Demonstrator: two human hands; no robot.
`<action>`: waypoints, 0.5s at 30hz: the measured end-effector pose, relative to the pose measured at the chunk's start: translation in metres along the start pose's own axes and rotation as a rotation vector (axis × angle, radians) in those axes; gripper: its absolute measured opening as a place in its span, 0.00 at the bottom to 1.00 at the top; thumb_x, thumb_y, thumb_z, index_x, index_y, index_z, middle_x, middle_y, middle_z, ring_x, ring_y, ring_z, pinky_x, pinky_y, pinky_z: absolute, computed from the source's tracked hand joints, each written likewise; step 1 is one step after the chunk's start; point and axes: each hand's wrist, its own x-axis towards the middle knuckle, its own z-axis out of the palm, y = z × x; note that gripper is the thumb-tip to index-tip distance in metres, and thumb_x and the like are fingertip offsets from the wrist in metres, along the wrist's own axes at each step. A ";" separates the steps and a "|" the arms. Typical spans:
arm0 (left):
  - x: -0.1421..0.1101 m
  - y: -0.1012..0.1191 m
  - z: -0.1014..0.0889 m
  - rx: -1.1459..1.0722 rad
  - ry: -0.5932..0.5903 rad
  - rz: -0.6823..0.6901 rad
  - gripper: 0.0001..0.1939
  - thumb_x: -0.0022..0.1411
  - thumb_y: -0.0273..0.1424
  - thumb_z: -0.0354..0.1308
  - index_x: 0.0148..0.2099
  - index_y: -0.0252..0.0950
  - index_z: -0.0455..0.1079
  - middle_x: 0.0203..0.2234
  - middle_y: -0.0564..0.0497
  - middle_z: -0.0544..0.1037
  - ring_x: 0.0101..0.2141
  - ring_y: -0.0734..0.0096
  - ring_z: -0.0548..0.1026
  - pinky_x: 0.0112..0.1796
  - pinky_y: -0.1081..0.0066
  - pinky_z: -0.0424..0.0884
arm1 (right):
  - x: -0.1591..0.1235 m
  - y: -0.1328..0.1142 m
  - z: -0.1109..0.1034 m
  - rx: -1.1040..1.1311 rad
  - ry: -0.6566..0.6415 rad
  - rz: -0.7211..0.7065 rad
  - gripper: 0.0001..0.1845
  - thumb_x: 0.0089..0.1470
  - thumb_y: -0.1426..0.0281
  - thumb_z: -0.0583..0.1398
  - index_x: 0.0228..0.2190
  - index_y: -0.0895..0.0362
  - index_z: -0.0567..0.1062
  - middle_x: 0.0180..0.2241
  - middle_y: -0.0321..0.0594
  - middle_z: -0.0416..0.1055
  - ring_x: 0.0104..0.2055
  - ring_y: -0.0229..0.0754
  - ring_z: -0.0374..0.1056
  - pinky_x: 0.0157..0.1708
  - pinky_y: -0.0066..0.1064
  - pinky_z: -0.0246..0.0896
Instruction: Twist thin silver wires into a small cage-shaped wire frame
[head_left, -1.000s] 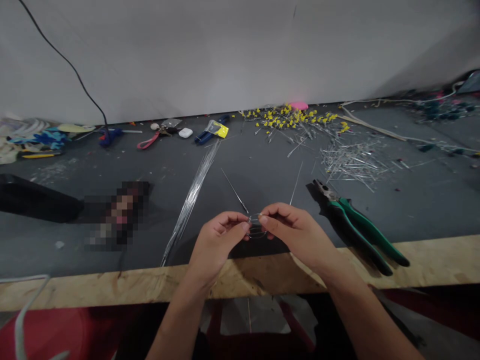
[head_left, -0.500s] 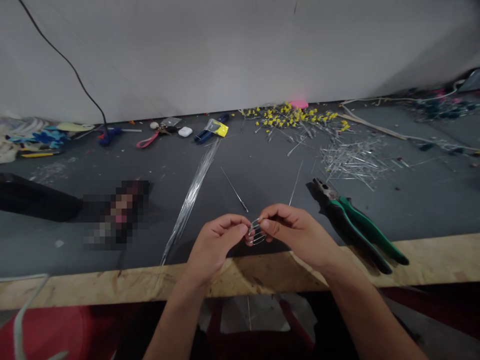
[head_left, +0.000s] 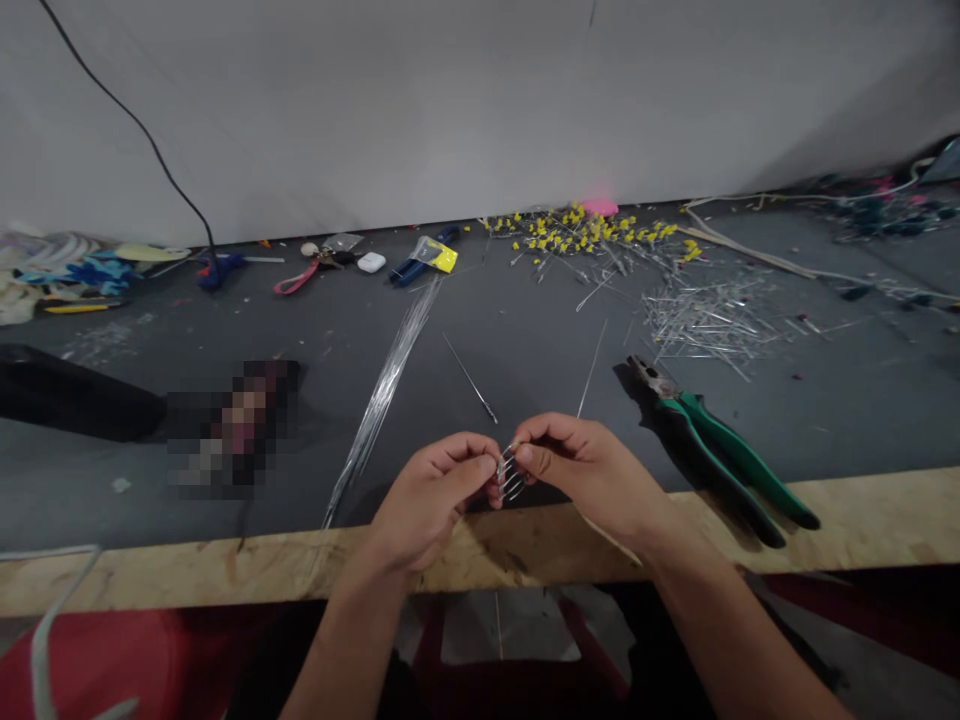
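Observation:
Between my two hands, above the table's front edge, is a small piece of bent silvery wire (head_left: 511, 478) with several curved loops. My left hand (head_left: 442, 490) pinches its left side between thumb and fingers. My right hand (head_left: 581, 468) pinches the upper right side the same way. Just beyond my fingers a short twisted wire (head_left: 471, 380) lies on the dark table, and a thin straight wire (head_left: 593, 368) lies beyond my right hand. Green-handled pliers (head_left: 712, 450) rest to the right, jaws pointing away from me. A bundle of long straight wires (head_left: 386, 390) lies to the left.
Yellow-tipped wire pieces (head_left: 592, 235) and a heap of cut wires (head_left: 709, 318) lie at the back right. Behind the bundle are a yellow packet (head_left: 444, 260), a white case (head_left: 371, 262) and a pink strap (head_left: 296, 280). A black object (head_left: 75, 392) lies left. Bare wood (head_left: 885, 515) edges the front.
The looped wire has turned slightly between my fingers, its loops now more slanted. Both hands have shifted only a little and keep their pinch.

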 end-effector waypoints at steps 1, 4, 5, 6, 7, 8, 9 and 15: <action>0.000 0.000 -0.001 -0.018 -0.014 -0.028 0.04 0.52 0.29 0.60 0.29 0.33 0.72 0.20 0.53 0.71 0.23 0.77 0.67 0.28 0.73 0.63 | 0.000 0.001 0.001 0.000 -0.009 0.003 0.05 0.53 0.66 0.59 0.30 0.54 0.73 0.28 0.35 0.70 0.32 0.37 0.65 0.34 0.31 0.61; 0.000 -0.001 -0.003 -0.059 -0.055 -0.085 0.04 0.52 0.29 0.60 0.29 0.32 0.72 0.21 0.52 0.71 0.23 0.78 0.66 0.27 0.74 0.63 | 0.000 0.002 0.001 0.005 -0.031 0.014 0.04 0.53 0.66 0.59 0.29 0.54 0.73 0.28 0.34 0.69 0.31 0.37 0.65 0.35 0.30 0.62; 0.001 -0.002 -0.004 -0.069 -0.053 -0.091 0.04 0.53 0.29 0.60 0.29 0.32 0.72 0.21 0.53 0.71 0.23 0.78 0.66 0.27 0.74 0.63 | 0.001 0.002 0.001 0.007 -0.032 0.018 0.04 0.53 0.67 0.59 0.29 0.54 0.73 0.27 0.34 0.69 0.31 0.36 0.65 0.35 0.30 0.62; 0.002 -0.003 -0.005 -0.076 -0.037 -0.090 0.04 0.53 0.29 0.61 0.29 0.32 0.72 0.21 0.53 0.70 0.23 0.78 0.66 0.27 0.75 0.63 | 0.002 0.002 0.002 0.006 -0.026 0.021 0.04 0.53 0.67 0.59 0.29 0.54 0.73 0.27 0.33 0.69 0.31 0.36 0.65 0.34 0.30 0.61; 0.004 -0.004 -0.005 -0.082 -0.008 -0.082 0.04 0.53 0.28 0.61 0.29 0.32 0.71 0.21 0.53 0.70 0.23 0.78 0.66 0.27 0.75 0.62 | 0.003 0.002 0.002 -0.001 -0.009 0.019 0.05 0.53 0.67 0.59 0.29 0.54 0.73 0.27 0.33 0.69 0.31 0.36 0.65 0.34 0.30 0.61; 0.006 -0.004 -0.005 -0.088 0.033 -0.063 0.04 0.53 0.29 0.61 0.29 0.32 0.71 0.20 0.54 0.70 0.22 0.79 0.66 0.26 0.76 0.62 | 0.005 0.002 0.003 -0.013 0.016 0.013 0.05 0.53 0.67 0.59 0.29 0.55 0.73 0.26 0.33 0.69 0.30 0.36 0.64 0.34 0.29 0.61; 0.008 -0.005 -0.004 -0.097 0.083 -0.032 0.04 0.53 0.29 0.61 0.29 0.32 0.71 0.20 0.54 0.69 0.22 0.79 0.65 0.26 0.76 0.62 | 0.006 0.002 0.004 -0.030 0.051 0.008 0.05 0.53 0.67 0.59 0.29 0.55 0.73 0.26 0.33 0.69 0.30 0.36 0.64 0.33 0.29 0.60; 0.016 -0.012 -0.002 -0.086 0.341 0.213 0.06 0.52 0.31 0.62 0.33 0.34 0.73 0.25 0.54 0.72 0.27 0.78 0.68 0.31 0.75 0.65 | 0.011 0.004 0.014 -0.130 0.294 -0.004 0.08 0.52 0.64 0.59 0.29 0.56 0.74 0.25 0.35 0.70 0.28 0.38 0.65 0.31 0.30 0.60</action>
